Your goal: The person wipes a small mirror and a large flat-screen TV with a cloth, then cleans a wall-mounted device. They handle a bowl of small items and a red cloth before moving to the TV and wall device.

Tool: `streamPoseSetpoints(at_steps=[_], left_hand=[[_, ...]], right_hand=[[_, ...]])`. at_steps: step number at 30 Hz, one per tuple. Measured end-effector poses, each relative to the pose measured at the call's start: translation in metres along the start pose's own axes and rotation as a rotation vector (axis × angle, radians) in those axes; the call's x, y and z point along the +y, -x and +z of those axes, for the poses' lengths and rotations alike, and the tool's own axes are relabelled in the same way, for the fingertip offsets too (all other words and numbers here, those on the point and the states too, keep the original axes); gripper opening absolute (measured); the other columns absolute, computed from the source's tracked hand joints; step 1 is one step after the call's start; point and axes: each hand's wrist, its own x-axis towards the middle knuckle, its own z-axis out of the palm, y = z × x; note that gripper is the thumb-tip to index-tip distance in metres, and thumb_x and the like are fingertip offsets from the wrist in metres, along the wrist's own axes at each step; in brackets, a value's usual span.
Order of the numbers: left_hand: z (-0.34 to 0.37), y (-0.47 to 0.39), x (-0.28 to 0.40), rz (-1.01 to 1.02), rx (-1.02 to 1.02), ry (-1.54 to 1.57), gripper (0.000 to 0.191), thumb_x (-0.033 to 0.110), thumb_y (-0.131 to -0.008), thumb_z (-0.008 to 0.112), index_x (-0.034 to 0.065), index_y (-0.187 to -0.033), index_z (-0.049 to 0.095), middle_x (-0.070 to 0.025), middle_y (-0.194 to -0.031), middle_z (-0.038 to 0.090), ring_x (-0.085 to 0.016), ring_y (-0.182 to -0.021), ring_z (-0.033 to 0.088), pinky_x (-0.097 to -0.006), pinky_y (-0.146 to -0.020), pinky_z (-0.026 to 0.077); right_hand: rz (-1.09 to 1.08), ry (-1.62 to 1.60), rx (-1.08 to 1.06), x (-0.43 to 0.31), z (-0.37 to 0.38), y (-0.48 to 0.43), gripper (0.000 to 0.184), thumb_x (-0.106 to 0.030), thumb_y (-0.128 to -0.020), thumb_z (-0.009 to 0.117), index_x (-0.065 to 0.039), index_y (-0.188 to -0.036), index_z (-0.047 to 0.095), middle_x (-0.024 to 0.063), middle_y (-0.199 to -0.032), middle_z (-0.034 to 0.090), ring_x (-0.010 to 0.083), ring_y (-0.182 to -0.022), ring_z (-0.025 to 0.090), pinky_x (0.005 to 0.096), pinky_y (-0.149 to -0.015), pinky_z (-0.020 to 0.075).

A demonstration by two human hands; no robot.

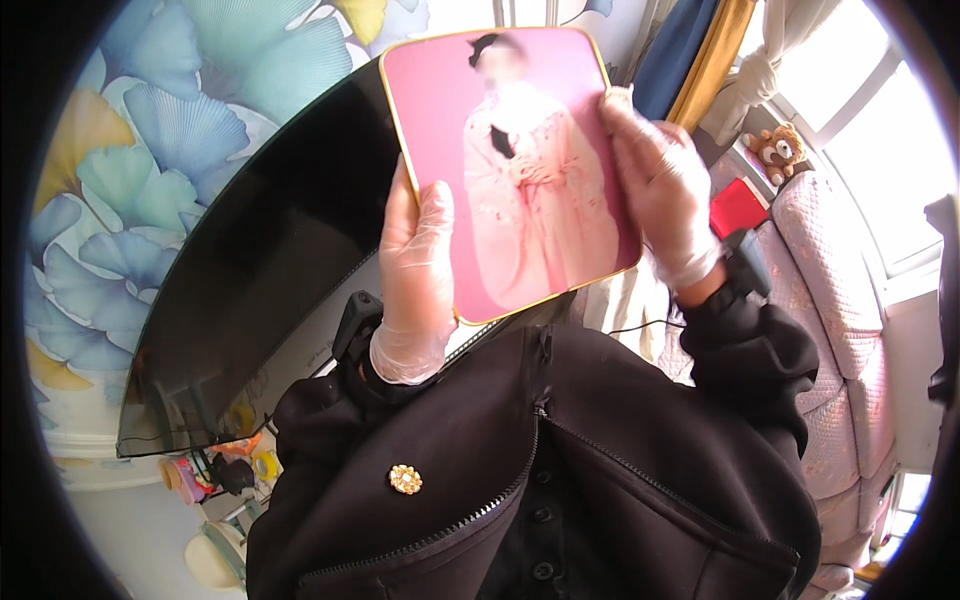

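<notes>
A framed photograph (551, 225) with rounded corners and a thin gold-coloured rim is held up before me, tilted slightly. It shows a person in a pale pink robe against a pink backdrop. My left hand (416, 277), in a clear thin glove, grips the left edge, its thumb on the front and its fingers behind. My right hand (667, 195), gloved the same way and slightly blurred, is closed at the upper right edge. A small whitish bit shows at its fingertips; whether that is glove or cloth I cannot tell.
Behind the frame stands a large black television (247, 277) against wallpaper (172, 112) with big leaf patterns. At right are a quilted pink sofa (832, 300), a red box-like item (739, 206), a teddy bear (780, 150) and curtains (694, 67). Tape rolls (266, 465) and small items lie lower left.
</notes>
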Motion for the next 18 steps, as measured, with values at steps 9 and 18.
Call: streamPoseSetpoints(at_steps=[9, 18], left_hand=[[-0.004, 0.001, -0.005, 0.2, -0.071, -0.303, 0.055, 0.01, -0.109, 0.046, -0.0024, -0.158, 0.027, -0.0102, -0.159, 0.038, -0.017, -0.142, 0.039, -0.0309, -0.117, 0.03], [-0.006, 0.004, -0.011, 0.105, -0.175, -0.255, 0.053, 0.008, -0.109, 0.046, -0.0035, -0.158, 0.027, -0.008, -0.157, 0.04, -0.015, -0.14, 0.04, -0.0294, -0.116, 0.032]], right_hand=[[-0.049, -0.011, -0.066, -0.019, 0.007, 0.026, 0.032, 0.001, -0.088, 0.06, 0.004, -0.119, 0.066, 0.0231, -0.122, 0.068, 0.036, -0.101, 0.066, 0.0415, -0.089, 0.0504], [-0.117, -0.262, -0.232, -0.072, 0.026, -0.041, 0.03, 0.0, -0.076, 0.065, -0.001, -0.106, 0.067, 0.0139, -0.095, 0.065, 0.0277, -0.095, 0.063, 0.0399, -0.081, 0.053]])
